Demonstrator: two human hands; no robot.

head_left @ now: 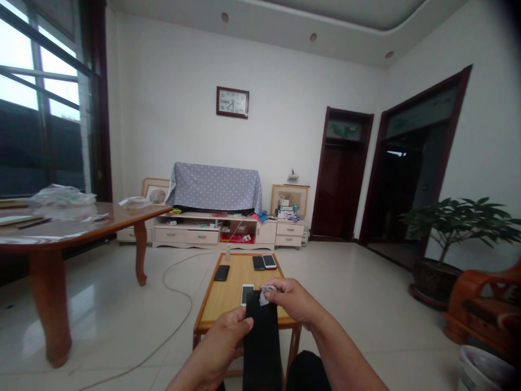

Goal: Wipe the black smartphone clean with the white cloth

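Black strip [262,347] | left hand [223,339] gripping it | right hand [291,300] pinching grey cloth [265,294]

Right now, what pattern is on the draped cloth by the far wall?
Grey-blue cloth, white dots; head view shows it best.

- L hand [226,338]: wrapped round lower part of long black strip [262,347], material unclear
- R hand [291,301]: pinching small grey-white cloth [265,295] against top end of strip
- Below hands: low wooden coffee table [232,288], strip overlapping its near edge in view
- On table: white phone [247,294] just beside strip top; black phone [222,272] to L; dark phone [258,263] + light phone [269,261] side by side nr far edge; small clear bottle [227,252] at far edge
- On floor, L of table: white cable [175,288]
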